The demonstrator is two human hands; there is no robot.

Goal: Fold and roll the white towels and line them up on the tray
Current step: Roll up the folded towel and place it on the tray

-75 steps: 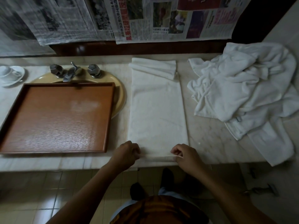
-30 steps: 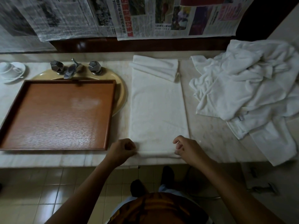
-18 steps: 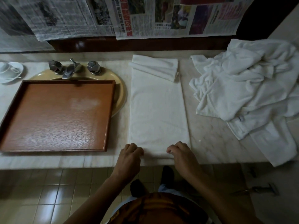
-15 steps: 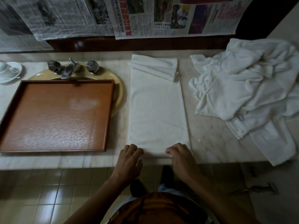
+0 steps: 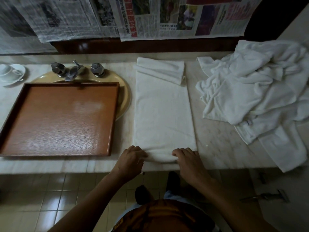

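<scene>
White towel (image 5: 163, 114) runs lengthwise away from you; your left hand (image 5: 132, 159) and right hand (image 5: 189, 159) grip its rolled near end.

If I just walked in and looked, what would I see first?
Probably the long white folded towel lying flat in the middle of the marble counter, with the left hand and right hand curled over a small roll at its near end. Next, the red-brown wooden tray on the left and the big crumpled heap of white towels on the right.
</scene>
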